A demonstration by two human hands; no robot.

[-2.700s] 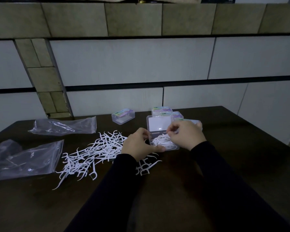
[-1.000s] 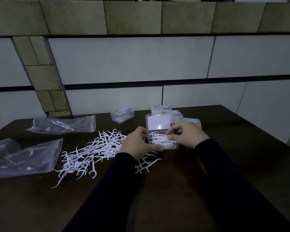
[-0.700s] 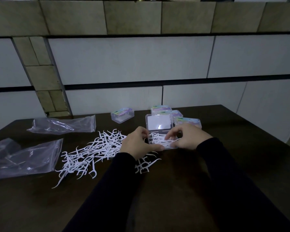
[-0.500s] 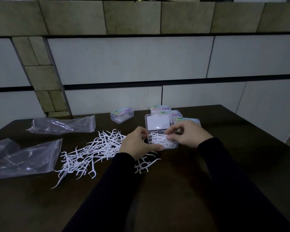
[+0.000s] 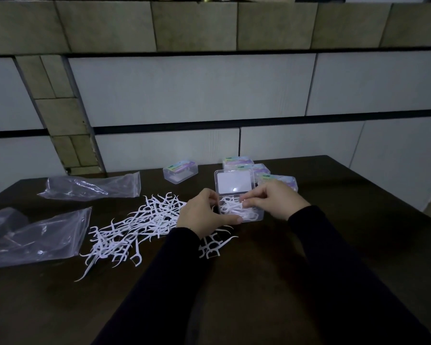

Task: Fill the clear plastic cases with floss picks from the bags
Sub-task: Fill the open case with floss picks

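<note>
One clear case (image 5: 239, 207) stands open in front of me on the table (image 5: 359, 232), its lid (image 5: 234, 181) raised at the far side, and its tray holds a loose tangle of white floss picks. My right hand (image 5: 274, 202) has come back over the tray after it dipped lower a moment ago; its grip is now pinching some picks (image 5: 237, 206) between thumb and fingertips just above the tray, near the middle of the case. My left hand (image 5: 202, 212) has not moved: its grip is curled around the left wall of the case, the thumb lying along the front edge, and it keeps the case steady.

I think this means I am arranging the picks inside so they lie flat, not adding new ones yet. The case looks only partly full, so the filling is not finished.

Left of the case, the big heap of loose picks (image 5: 134, 225) waits on the table, and a few picks (image 5: 214, 245) lie just in front of the case. Behind the case, four closed cases (image 5: 276, 181) with coloured labels stand. Further left of the heap, two plastic bags (image 5: 35, 235) lie almost flat.
</note>
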